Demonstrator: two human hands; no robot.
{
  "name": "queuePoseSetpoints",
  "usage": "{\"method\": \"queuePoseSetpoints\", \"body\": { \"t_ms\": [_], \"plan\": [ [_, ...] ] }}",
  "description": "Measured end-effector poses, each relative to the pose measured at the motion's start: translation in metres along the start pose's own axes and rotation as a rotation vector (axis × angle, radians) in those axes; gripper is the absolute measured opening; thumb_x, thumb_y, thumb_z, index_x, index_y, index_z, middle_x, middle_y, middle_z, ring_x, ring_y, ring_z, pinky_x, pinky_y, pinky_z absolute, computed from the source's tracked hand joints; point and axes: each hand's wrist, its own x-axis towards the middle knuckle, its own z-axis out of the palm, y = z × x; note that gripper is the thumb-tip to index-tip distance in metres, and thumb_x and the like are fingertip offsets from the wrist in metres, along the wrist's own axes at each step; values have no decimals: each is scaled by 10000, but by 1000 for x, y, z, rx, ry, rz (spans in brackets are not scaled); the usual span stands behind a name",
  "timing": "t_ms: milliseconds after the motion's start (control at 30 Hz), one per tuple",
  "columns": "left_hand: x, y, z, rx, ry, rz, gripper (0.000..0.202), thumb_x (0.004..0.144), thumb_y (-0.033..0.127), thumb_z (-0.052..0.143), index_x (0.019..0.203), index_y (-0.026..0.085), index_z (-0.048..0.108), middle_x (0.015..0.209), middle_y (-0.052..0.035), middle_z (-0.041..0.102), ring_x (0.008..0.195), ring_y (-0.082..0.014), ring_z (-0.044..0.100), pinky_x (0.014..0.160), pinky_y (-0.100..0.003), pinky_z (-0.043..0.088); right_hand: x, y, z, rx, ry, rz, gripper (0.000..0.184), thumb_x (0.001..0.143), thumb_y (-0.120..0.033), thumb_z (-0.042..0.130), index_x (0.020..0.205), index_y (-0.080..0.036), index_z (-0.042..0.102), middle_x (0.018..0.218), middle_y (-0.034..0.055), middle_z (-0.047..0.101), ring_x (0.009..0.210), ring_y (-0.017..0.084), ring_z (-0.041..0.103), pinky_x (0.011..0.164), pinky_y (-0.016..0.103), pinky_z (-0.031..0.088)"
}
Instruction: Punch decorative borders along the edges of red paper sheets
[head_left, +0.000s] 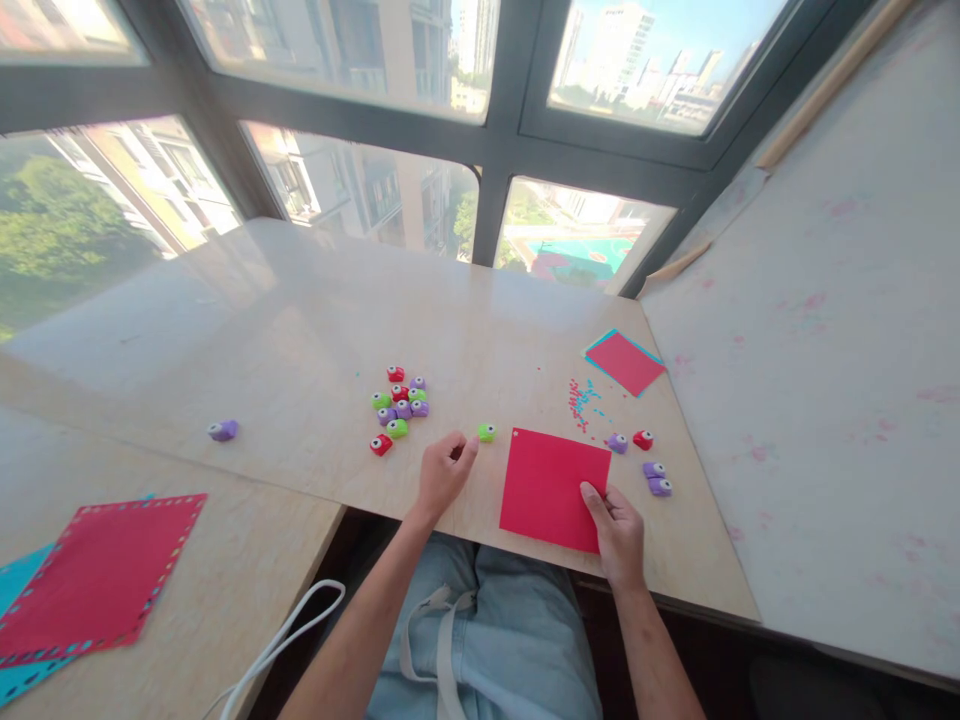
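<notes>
My right hand (616, 530) grips the lower right edge of a square red sheet of paper (551, 487), thumb on top. A small punched hole shows in the sheet's upper left corner. To its left, my left hand (445, 472) hovers over the table edge with its fingers curled in and nothing visible in them. Just beyond its thumb sits a green craft punch (487, 433); whether they touch is hard to tell. Farther left stands a cluster of small red, green and purple craft punches (403, 408).
Purple punches (657, 479) and a red punch (643, 439) sit at right, near red and blue paper bits (581, 405). Behind lies a paper stack (626, 362). A lone purple punch (223, 430) and hole-edged red paper (112, 560) are left, with a white cable (289, 635).
</notes>
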Motion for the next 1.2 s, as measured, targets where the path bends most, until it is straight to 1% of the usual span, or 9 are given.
{"method": "queuePoseSetpoints", "body": {
  "t_ms": [167, 267, 400, 533, 600, 700, 867, 1033, 1200],
  "plan": [
    [0, 2, -1, 7, -2, 4, 440, 899, 477, 462, 580, 203, 333, 560, 56, 326, 557, -105, 354, 548, -231, 270, 1, -2, 4, 30, 31, -8, 392, 799, -559, 681, 825, -169, 667, 718, 25, 654, 690, 199, 580, 605, 281, 477],
    [1, 2, 0, -40, 22, -10, 400, 893, 469, 489, 612, 202, 390, 568, 56, 372, 558, -106, 385, 545, -222, 296, 1, -3, 5, 23, 31, 4, 405, 792, -567, 680, 839, -165, 669, 680, 13, 637, 654, 192, 568, 581, 277, 463],
    [2, 0, 1, -80, 34, -27, 248, 865, 436, 553, 853, 188, 548, 693, 37, 550, 529, -94, 445, 516, -208, 335, 3, -5, 7, -5, 21, 7, 419, 803, -568, 660, 880, -156, 671, 684, 19, 634, 653, 196, 566, 559, 272, 445],
    [6, -4, 3, 17, 35, 77, 326, 863, 376, 586, 1127, 184, 576, 995, -28, 652, 535, -74, 474, 576, -221, 408, 8, -9, 11, -37, 13, 34, 441, 807, -572, 649, 898, -141, 669, 706, 32, 642, 645, 195, 564, 553, 276, 443],
    [7, -3, 5, 100, 23, 116, 337, 893, 356, 565, 1186, 188, 577, 1038, -43, 662, 555, -83, 501, 615, -236, 432, 12, -12, 14, -63, 7, 30, 446, 801, -582, 645, 864, -141, 667, 713, 40, 653, 640, 197, 565, 552, 279, 444],
    [10, 1, 8, 248, -16, 133, 320, 952, 332, 497, 1226, 194, 587, 1075, -66, 675, 649, -120, 587, 657, -253, 451, 19, -16, 18, -79, -25, 18, 456, 788, -591, 642, 842, -139, 677, 732, 53, 677, 647, 207, 579, 559, 288, 453],
    [13, 7, 12, 406, -40, 133, 348, 986, 375, 466, 1270, 225, 601, 1148, -83, 670, 876, -191, 664, 701, -272, 469, 30, -22, 24, -134, -29, -36, 471, 761, -614, 638, 786, -148, 695, 610, 26, 634, 595, 205, 564, 515, 281, 420],
    [14, 7, 12, 467, -78, 140, 302, 961, 370, 529, 1212, 252, 648, 1158, -68, 666, 882, -194, 675, 690, -269, 472, 32, -23, 25, -170, -25, -60, 481, 765, -640, 613, 747, -163, 670, 590, 16, 601, 594, 194, 529, 511, 270, 387],
    [16, 9, 15, 554, -100, 161, 268, 930, 293, 578, 1191, 253, 621, 1199, -65, 652, 897, -204, 675, 670, -277, 461, 27, -24, 25, -222, 8, -84, 451, 795, -611, 594, 624, -201, 513, 555, -37, 458, 549, 138, 405, 509, 258, 327]
  ]
}}
